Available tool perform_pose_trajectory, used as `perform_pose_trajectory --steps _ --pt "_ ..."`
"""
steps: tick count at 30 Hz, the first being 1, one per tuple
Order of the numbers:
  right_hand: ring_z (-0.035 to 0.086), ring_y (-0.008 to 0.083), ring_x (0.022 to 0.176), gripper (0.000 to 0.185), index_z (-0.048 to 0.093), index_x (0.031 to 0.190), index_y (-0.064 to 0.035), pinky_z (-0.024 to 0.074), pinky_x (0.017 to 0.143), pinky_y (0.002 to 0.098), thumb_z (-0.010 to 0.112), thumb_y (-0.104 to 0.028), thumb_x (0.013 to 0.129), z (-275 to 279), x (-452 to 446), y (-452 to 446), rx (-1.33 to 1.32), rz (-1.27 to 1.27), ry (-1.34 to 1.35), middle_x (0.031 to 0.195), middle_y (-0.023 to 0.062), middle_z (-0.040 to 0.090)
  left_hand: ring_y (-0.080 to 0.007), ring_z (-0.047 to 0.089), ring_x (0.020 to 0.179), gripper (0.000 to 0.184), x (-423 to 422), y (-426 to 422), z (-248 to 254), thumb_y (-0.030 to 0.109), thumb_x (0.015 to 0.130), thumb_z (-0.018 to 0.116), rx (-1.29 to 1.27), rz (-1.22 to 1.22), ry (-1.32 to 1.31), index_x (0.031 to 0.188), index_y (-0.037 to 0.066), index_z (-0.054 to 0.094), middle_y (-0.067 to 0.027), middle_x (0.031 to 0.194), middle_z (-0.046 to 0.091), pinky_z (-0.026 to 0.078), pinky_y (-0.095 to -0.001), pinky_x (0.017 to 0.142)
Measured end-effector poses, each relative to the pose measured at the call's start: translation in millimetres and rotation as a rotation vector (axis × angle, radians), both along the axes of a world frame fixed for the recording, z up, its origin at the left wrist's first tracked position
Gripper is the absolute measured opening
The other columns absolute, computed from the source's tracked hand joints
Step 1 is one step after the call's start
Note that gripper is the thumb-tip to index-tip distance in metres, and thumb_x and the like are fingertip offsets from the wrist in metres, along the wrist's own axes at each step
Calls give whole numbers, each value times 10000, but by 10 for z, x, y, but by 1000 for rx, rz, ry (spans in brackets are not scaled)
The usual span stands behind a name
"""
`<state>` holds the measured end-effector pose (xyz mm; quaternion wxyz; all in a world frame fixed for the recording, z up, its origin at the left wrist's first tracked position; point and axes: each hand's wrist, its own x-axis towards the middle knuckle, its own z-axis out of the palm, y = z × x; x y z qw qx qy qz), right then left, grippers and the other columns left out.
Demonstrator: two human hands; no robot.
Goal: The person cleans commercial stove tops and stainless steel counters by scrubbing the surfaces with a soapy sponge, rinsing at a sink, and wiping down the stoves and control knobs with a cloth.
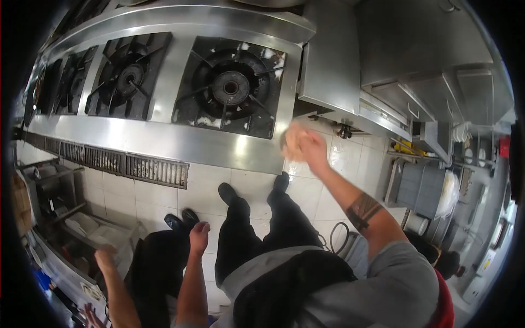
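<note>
My right hand (310, 147), on the tattooed forearm, is over the front right corner of the steel stove (213, 146), closed round a blurred tan thing (292, 141) that I cannot make out. Motion smears its fingers. Just behind and left of it lies a black burner (231, 85) with a grate and white residue on it. My left hand (199, 238) hangs low on the left above the floor, its fingers curled, with nothing visible in it.
A co-worker in dark clothes (156, 268) stands at my left, one hand (105, 255) over a shelf rack (87, 224). More burners (128, 76) line the stove. Steel cabinets (328, 76) stand at right. A floor drain (158, 169) and a cable (340, 235) are low down.
</note>
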<state>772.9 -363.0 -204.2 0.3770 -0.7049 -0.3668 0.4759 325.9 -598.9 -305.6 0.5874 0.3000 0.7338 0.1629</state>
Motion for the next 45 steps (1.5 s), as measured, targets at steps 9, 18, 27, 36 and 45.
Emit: perform_pose_trajectory --steps 9,18,27,36,45 --pt "476 188 1277 501 427 1476 -147 333 1107 359 473 -393 1042 -956 31 587 -195 -296 919 1410 25 527 -292 680 864 308 -270 -415 -215 259 925 575 -134 -388 199 991 -16 696 -163 915 708 516 -372 814" --pt "517 237 1246 413 508 1330 -31 378 1083 343 457 -323 1043 -1360 333 1378 66 -57 695 1337 131 564 -184 698 840 307 422 -1467 243 230 956 593 -455 128 99 1158 6 649 -91 1021 711 541 -304 698" --pt "549 180 1069 559 434 1395 -78 447 957 354 318 -515 1066 -2282 183 455 -387 190 582 1192 82 596 -199 705 905 267 1434 -2382 465 138 946 573 -590 211 60 1170 12 643 -102 1030 713 559 -315 738" --pt "507 299 1175 529 273 1446 4 428 965 426 380 -317 1039 -1466 -116 162 352 160 239 1348 201 468 -229 711 940 340 1705 -3106 603 220 996 557 -414 -63 15 1227 -26 595 -143 1067 706 563 -331 725" --pt "648 345 863 429 591 1137 -41 560 745 536 327 -371 1059 -2681 331 1659 -139 -21 936 1072 170 645 -210 687 967 338 1687 -2595 635 209 976 567 -547 348 43 1227 -13 609 -121 1073 699 545 -329 793"
